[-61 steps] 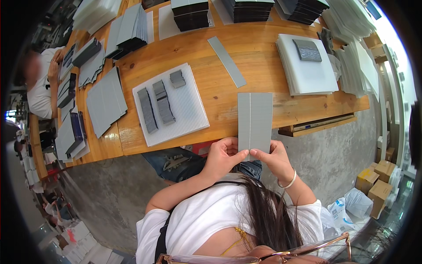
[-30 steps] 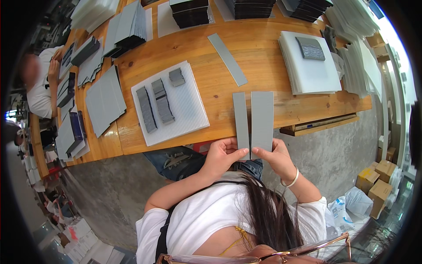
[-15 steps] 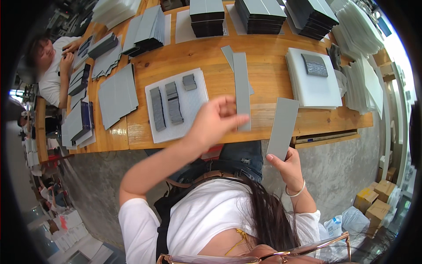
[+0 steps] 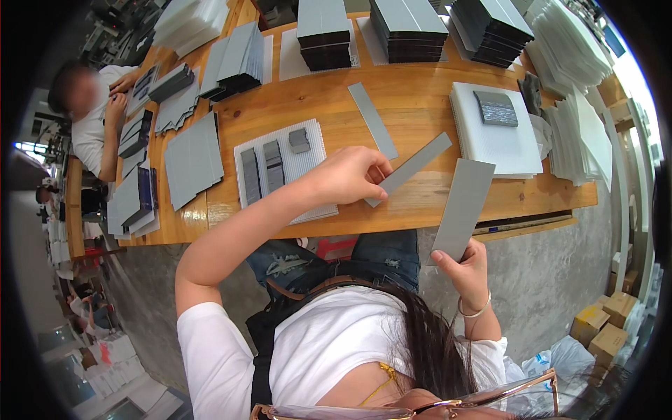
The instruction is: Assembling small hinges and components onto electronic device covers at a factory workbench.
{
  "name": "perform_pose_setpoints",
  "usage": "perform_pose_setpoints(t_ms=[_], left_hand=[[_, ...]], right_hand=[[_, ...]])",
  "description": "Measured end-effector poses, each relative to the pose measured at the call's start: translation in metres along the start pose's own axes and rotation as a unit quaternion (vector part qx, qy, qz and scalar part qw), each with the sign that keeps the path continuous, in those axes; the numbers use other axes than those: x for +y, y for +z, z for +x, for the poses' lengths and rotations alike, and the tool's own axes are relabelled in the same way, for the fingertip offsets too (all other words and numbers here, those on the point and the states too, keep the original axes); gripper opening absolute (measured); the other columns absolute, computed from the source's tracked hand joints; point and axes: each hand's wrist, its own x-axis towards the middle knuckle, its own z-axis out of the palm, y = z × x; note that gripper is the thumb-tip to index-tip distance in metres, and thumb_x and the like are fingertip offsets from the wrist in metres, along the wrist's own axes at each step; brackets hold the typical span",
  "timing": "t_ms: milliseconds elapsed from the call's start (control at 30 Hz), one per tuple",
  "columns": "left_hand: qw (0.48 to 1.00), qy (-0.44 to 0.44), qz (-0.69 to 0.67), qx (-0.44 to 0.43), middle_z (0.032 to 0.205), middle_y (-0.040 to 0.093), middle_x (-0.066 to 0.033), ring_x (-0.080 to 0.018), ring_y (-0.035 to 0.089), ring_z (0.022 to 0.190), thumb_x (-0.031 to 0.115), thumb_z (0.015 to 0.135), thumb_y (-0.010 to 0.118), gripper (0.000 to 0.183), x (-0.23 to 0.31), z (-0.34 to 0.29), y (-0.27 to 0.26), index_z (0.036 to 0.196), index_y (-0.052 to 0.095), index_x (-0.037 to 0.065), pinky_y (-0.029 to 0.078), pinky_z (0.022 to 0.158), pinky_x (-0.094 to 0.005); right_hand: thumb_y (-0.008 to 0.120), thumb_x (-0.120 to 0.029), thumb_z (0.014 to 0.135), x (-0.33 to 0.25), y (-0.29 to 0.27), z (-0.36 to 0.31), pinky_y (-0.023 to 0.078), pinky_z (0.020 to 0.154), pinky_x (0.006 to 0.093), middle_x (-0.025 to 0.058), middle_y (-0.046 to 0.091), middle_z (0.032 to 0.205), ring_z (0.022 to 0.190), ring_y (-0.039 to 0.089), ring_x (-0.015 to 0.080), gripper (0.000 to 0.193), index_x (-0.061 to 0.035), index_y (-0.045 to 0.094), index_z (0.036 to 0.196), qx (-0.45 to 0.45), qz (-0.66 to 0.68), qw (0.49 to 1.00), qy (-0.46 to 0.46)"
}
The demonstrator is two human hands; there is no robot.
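Pinched at its lower end by my left hand (image 4: 350,173) is a narrow grey strip (image 4: 420,161), tilted up to the right over the table. My right hand (image 4: 465,271) grips the bottom of a wider grey rectangular panel (image 4: 463,206), held upright just off the table's front edge, thumb on its face. A second narrow strip (image 4: 372,119) lies on the wood beyond my left hand. Left of that hand, partly covered by my forearm, a white ribbed sheet (image 4: 311,203) carries stacks of dark grey strips (image 4: 272,164) and one short stack (image 4: 299,141).
A stack of white sheets (image 4: 458,150) with a small dark grey bundle (image 4: 497,109) stands on the right of the wooden table (image 4: 294,101). Tall piles of grey panels (image 4: 408,42) line the far side. Fanned grey panels (image 4: 192,161) lie left; a co-worker (image 4: 91,143) sits beyond them.
The narrow strip near my left hand has swung from nearly upright to leaning right, and my fingers now pinch it. The strip beneath it shows fully. My right hand's panel has shifted slightly right.
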Motion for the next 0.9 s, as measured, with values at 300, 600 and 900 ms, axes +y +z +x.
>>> perform_pose_setpoints(t_ms=[300, 600, 900], left_hand=[[0.991, 0.036, 0.122, 0.049, 0.084, 0.066, -0.0099, -0.0204, 0.065, 0.077, 0.013, 0.070, 0.076, 0.033, 0.007, 0.003, 0.005, 0.098, 0.065, 0.000, 0.051, 0.072, -0.0306], [0.913, 0.092, 0.330, 0.221, 0.096, 0.064, -0.0154, -0.0286, 0.061, 0.091, 0.016, 0.085, 0.061, 0.021, 0.006, 0.009, -0.001, 0.097, 0.065, 0.000, 0.049, 0.078, -0.0369], [0.772, 0.312, 0.497, 0.243, 0.108, 0.058, -0.0081, -0.0266, 0.050, 0.115, 0.009, 0.078, 0.063, 0.023, -0.028, 0.054, -0.041, 0.100, 0.064, 0.011, 0.039, 0.099, -0.0389]], right_hand=[[0.074, -0.010, 0.078, -0.003, -0.003, 0.000, 0.039, 0.057, 0.0186, -0.0028, 0.060, 0.073, 0.064, 0.050, 0.0036, 0.016, -0.0011, 0.062, 0.082, 0.013, 0.010, 1.000, -0.012], [0.074, -0.010, 0.078, -0.004, 0.001, 0.006, 0.039, 0.057, 0.0186, -0.0021, 0.061, 0.072, 0.064, 0.051, 0.0041, 0.016, -0.0010, 0.062, 0.082, 0.008, 0.020, 1.000, -0.015], [0.073, -0.010, 0.079, -0.004, -0.002, 0.003, 0.040, 0.057, 0.0187, -0.0021, 0.061, 0.073, 0.065, 0.051, 0.0041, 0.015, -0.0015, 0.062, 0.081, 0.016, 0.018, 1.000, -0.012]])
